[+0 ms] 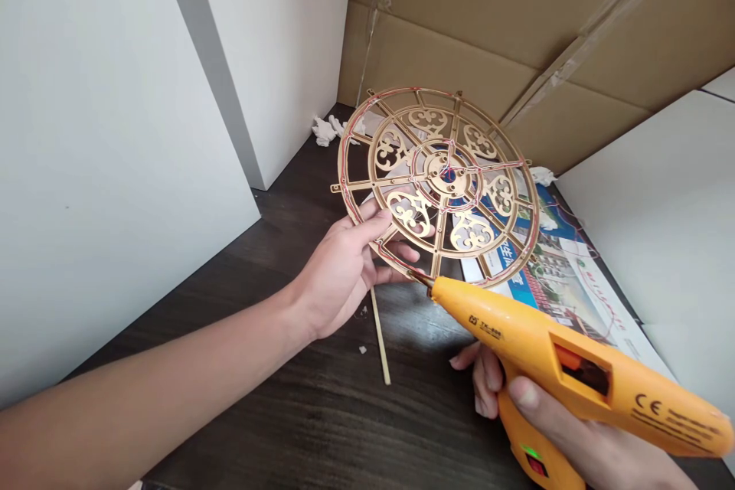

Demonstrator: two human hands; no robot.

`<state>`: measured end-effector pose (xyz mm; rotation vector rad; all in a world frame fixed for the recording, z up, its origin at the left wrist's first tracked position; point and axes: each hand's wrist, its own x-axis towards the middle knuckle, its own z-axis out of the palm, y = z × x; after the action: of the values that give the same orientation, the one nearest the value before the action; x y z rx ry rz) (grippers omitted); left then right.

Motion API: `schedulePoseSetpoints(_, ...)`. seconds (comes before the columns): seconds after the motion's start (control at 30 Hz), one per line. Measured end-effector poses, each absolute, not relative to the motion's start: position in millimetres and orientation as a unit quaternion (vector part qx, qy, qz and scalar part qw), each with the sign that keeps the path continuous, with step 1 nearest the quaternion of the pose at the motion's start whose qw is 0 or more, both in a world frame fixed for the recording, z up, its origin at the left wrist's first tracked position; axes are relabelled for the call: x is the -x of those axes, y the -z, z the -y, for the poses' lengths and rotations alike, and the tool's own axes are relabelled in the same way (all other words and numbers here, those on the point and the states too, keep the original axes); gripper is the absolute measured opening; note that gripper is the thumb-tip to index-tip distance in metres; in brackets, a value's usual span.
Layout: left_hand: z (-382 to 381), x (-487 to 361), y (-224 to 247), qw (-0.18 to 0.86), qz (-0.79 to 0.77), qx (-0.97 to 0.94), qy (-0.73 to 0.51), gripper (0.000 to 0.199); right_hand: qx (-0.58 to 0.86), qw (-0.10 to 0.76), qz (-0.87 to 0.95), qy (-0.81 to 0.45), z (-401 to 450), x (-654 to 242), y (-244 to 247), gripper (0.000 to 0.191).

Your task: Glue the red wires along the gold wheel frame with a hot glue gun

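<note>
Though in left hand (343,266), wheel (437,182) mostly beyond.

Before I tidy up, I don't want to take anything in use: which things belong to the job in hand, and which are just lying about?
In the job:
wheel, in the left hand
red wire, along the wheel
glue gun, in the right hand, pointing at the wheel

Seemingly just lying about:
stick
crumpled tissue
printed sheet
</note>
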<state>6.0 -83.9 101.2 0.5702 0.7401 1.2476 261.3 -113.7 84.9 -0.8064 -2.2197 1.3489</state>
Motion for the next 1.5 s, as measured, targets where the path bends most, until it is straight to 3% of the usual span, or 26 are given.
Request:
schedulePoseSetpoints(0.47,85,-5,-101,0.702,-0.338,-0.261,-0.57,0.022,0.281,0.211,0.791,-0.501,112,-260,-86,0.034)
schedulePoseSetpoints(1.5,90,-9,-108,0.728,-0.32,-0.269,-0.544,0.012,0.297,0.239,0.777,-0.501,115,-251,-91,0.043)
